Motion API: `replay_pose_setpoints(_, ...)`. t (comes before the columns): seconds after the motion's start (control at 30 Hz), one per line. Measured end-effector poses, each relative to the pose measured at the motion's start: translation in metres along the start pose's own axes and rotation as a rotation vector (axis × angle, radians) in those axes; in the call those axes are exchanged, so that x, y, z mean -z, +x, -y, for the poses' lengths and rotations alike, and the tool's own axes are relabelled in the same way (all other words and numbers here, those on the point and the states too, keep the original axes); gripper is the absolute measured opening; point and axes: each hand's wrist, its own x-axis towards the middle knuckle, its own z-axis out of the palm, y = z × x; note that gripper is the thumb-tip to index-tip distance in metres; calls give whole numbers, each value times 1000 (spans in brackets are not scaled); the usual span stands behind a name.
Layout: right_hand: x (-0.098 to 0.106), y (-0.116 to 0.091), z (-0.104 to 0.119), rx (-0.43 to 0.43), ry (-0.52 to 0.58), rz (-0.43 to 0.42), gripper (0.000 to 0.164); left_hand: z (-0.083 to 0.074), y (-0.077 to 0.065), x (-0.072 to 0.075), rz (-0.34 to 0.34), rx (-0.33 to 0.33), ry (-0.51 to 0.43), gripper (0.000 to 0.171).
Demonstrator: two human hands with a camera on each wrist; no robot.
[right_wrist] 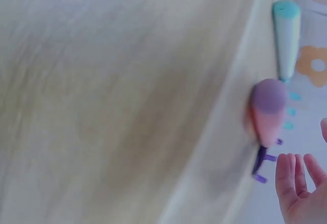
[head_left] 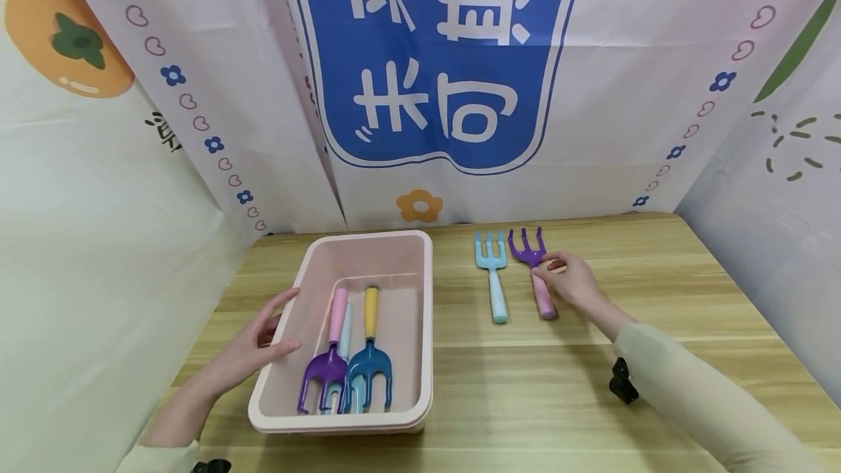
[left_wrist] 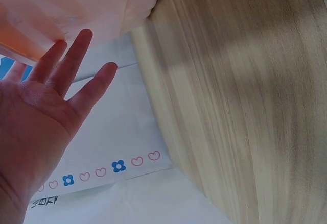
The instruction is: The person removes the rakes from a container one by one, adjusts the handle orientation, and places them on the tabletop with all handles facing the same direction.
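Observation:
My left hand [head_left: 246, 349] is at the left side of a pink plastic bin [head_left: 425, 327], its fingers extended along the wall in the left wrist view. Inside the bin lie a purple hand fork with a pink handle [head_left: 337, 316], a dark blue one with a yellow handle [head_left: 371, 312] and a partly hidden light blue one [head_left: 345, 334]. On the table, my right hand [head_left: 573, 282] is at the neck of another purple hand fork [head_left: 544, 298]. Its fingers look loosely extended in the right wrist view, without a visible grip. Left of it lies a light blue hand fork [head_left: 496, 290].
The wood-grain table [head_left: 512, 400] meets a printed white cloth backdrop [head_left: 624, 130] at its far edge. Cloth also hangs along the left and right sides. Small black devices [head_left: 623, 382] are worn at the wrists.

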Motion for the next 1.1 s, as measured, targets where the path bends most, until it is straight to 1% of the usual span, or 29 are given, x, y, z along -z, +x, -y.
replay_pose_setpoints(0.13, 7, -6, 13, 66, -8, 21, 51, -1, 0, 0, -1, -1, -10, 78)
replay_pose_setpoints(0.27, 13, -11, 34, 161, -21, 35, 50, -1, -1, -1, -1, -1, -16, 78)
replay_pose_setpoints(0.33, 16, -12, 45, 225, -19, 53, 49, -1, -1, -1, 0, -1, -16, 78)
replay_pose_setpoints(0.47, 20, -13, 66, 360, 14, 134, 50, -1, -1, -1, 1, -2, -12, 78)
replay_pose_setpoints(0.57, 22, -14, 82, 431, 44, 216, 54, -1, -1, -1, 2, -3, -6, 78)
replay_pose_setpoints(0.77, 22, -10, 115, 517, 41, 357, 65, 0, -1, 0, 2, -5, 11, 78)
replay_pose_setpoints(0.9, 15, -6, 133, 582, 45, 436, 66, 2, -1, 1, 2, -2, 10, 78)
replay_pose_setpoints(1.0, 8, -3, 146, 614, 34, 475, 66, 2, -1, 1, 1, -1, 9, 79)
replay_pose_setpoints(1.1, 1, -2, 158, 626, 15, 507, 68, 2, 0, 1, 0, -4, 7, 79)
